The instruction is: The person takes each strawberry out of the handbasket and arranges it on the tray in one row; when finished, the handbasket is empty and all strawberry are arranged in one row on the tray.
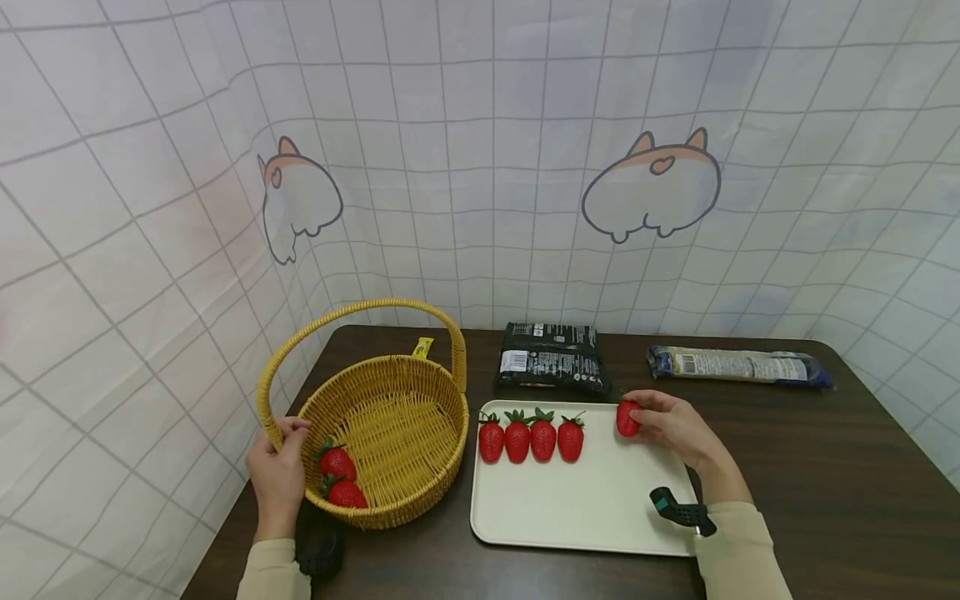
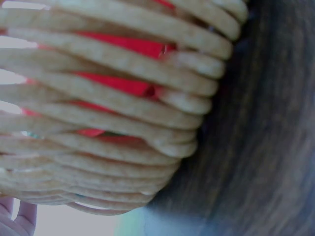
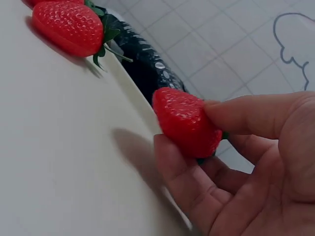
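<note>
A strawberry (image 3: 184,120) is pinched between the thumb and fingers of my right hand (image 1: 675,425). It hovers just over the far right part of a cream tray (image 1: 585,508), its shadow falling on the surface in the right wrist view. Several strawberries (image 1: 543,437) lie side by side along the tray's far left, leaves pointing away. My left hand (image 1: 277,479) grips the yellow wicker basket (image 1: 390,508) at the left foot of its arched handle. Inside, two strawberries (image 1: 347,494) show against the left wall; their red also shows through the weave in the left wrist view.
Behind the tray lies a black packet (image 1: 552,358). A long blue-and-clear package (image 1: 738,367) lies at the table's back right. Part of a small yellow wrapper (image 1: 423,347) shows behind the basket. A grid-patterned curtain (image 1: 480,167) closes off the dark wooden table (image 1: 825,467).
</note>
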Available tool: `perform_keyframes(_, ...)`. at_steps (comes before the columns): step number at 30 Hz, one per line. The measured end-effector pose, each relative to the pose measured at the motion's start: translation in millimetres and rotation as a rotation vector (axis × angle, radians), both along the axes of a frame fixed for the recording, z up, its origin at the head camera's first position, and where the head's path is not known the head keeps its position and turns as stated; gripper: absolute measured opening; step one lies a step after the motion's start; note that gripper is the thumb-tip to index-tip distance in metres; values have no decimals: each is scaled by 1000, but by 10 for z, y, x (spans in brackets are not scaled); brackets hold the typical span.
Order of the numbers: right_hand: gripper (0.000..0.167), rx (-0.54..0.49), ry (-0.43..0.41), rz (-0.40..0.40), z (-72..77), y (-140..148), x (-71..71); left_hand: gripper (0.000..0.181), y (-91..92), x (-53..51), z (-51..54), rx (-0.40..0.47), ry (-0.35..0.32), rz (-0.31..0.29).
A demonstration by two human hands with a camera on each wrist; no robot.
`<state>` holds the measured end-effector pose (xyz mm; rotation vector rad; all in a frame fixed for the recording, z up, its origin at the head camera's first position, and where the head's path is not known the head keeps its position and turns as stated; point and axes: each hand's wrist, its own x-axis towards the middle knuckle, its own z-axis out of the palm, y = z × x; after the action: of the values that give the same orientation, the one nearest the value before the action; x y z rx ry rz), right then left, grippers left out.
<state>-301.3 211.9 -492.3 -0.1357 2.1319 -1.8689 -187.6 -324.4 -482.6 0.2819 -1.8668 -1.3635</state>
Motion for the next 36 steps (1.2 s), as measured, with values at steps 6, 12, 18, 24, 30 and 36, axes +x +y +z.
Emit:
perform_keyframes(6, 40, 147, 19, 83, 14, -95, 14, 13, -6, 6, 0, 6, -6, 5)
perform_keyframes(12, 37, 235, 60, 111, 25, -189, 36, 13, 126, 114, 197, 12, 14, -9)
perform_keyframes(18, 36, 317, 103, 145, 29, -269, 48, 14, 203, 164, 289, -6, 22, -8)
perform_keyframes(24, 40, 295, 105, 176, 49, -310, 74, 14, 214, 164, 305, -13, 21, -9)
perform_keyframes(30, 42, 294, 96, 165, 27, -313, 53, 14, 214, 168, 308, -11, 15, -7)
perform_keyframes(36, 41, 304, 93, 164, 34, -325, 50, 13, 215, 168, 307, -1, 13, -8)
